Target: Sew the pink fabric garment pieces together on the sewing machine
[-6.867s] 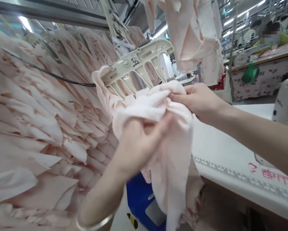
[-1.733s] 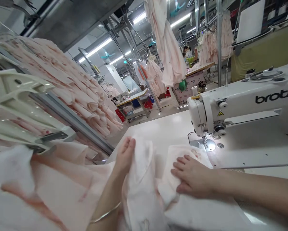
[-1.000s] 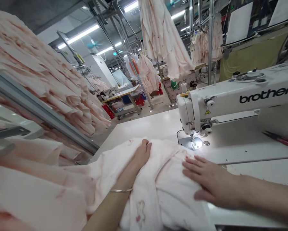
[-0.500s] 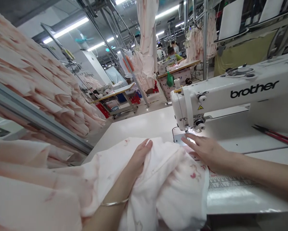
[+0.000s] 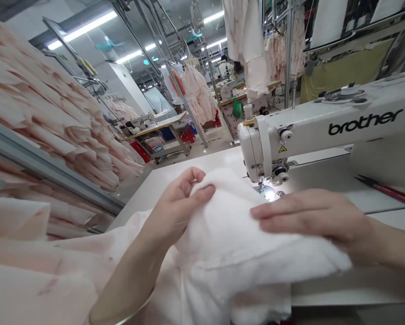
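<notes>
A soft white garment, its inner side and a seam showing, is bunched up in front of the sewing machine. My left hand pinches its upper edge between thumb and fingers. On the right part of the cloth lies my right hand, fingers together and slightly blurred; its thumb is hidden, and the cloth seems gripped beneath it. Both hands are in front of the lit needle plate, and the cloth is clear of the needle. More pale pink fabric trails off to the left.
Red-handled snips lie on the machine bed at right. The white tabletop extends beyond the cloth. Pale pink garment pieces hang on a rack at left. Other sewing tables and hanging garments stand farther back.
My right hand has come back from the needle plate onto the cloth. The garment has been lifted and turned so its plain white side shows. The view has shifted slightly.
</notes>
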`<state>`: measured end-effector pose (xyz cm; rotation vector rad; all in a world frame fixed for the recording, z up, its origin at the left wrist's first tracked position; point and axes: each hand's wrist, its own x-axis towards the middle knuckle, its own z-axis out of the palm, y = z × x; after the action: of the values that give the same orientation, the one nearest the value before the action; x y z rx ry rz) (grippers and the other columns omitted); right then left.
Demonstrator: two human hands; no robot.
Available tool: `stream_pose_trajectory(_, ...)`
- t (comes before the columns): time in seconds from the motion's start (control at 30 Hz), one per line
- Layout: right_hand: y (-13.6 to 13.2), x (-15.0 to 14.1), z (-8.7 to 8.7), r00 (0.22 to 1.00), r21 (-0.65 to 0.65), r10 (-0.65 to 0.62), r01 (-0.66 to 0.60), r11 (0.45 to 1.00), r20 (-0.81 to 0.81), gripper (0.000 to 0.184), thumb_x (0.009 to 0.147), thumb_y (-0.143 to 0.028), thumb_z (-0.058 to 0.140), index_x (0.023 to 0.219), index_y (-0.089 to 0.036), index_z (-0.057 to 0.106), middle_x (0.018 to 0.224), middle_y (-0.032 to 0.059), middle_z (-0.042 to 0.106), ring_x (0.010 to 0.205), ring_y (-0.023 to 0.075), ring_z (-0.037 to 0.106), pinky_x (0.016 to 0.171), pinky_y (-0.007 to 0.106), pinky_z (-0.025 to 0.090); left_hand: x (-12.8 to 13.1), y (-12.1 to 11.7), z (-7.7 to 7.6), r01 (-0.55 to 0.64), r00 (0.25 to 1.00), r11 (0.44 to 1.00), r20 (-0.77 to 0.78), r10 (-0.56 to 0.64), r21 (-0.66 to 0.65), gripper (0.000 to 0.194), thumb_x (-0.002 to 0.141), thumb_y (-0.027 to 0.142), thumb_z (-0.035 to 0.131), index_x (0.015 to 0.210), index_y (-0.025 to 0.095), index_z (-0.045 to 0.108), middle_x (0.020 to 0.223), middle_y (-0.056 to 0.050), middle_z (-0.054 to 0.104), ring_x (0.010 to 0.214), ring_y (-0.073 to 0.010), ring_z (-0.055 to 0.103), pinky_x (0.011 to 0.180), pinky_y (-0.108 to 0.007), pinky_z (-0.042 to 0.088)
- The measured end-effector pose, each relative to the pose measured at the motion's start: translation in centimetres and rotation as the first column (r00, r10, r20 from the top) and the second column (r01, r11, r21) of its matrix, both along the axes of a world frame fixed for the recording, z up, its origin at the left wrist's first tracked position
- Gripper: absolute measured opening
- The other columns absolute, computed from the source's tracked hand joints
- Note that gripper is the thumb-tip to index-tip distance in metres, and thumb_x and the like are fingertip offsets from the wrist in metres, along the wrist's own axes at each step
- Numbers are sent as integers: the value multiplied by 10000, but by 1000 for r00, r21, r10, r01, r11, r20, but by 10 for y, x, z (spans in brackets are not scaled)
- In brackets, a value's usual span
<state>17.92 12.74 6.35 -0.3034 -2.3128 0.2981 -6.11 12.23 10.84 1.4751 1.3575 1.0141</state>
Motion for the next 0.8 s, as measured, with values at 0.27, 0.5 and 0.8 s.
stream_pose_trajectory(0.27, 11, 4, -75, 926, 15, 88, -100, 995, 366, 341, 798, -73, 373, 1066, -60, 584, 1112, 120, 596, 1040, 222, 542, 888, 373, 445, 28, 15, -95, 46, 802, 998, -594, -62, -41, 79, 680, 170, 482, 711, 168, 554, 714, -37, 618, 721, -212, 558, 673, -305, 397)
stream_pose_trajectory(0.5, -49, 20, -55, 903, 292, -96, -34, 956, 420, 386, 865, -56, 255, 1014, -105, 608, 1039, 49, 641, 883, 183, 616, 679, 262, 527, 36, -25, -99, 94, 798, 982, -577, -173, -163, 226, 845, 324, 367, 692, 205, 484, 675, 14, 572, 662, -163, 526, 608, -255, 366)
stream_pose_trajectory(0.8, -14, 26, -46, 911, 74, 2, -36, 997, 413, 405, 884, -68, 226, 1080, -169, 565, 1017, 67, 639, 832, 179, 608, 672, 278, 530, 40, -8, -103, -106, 777, 966, -626, -67, -235, 219, 801, 337, 371, 686, 204, 503, 712, -19, 575, 661, -184, 531, 561, -257, 358)
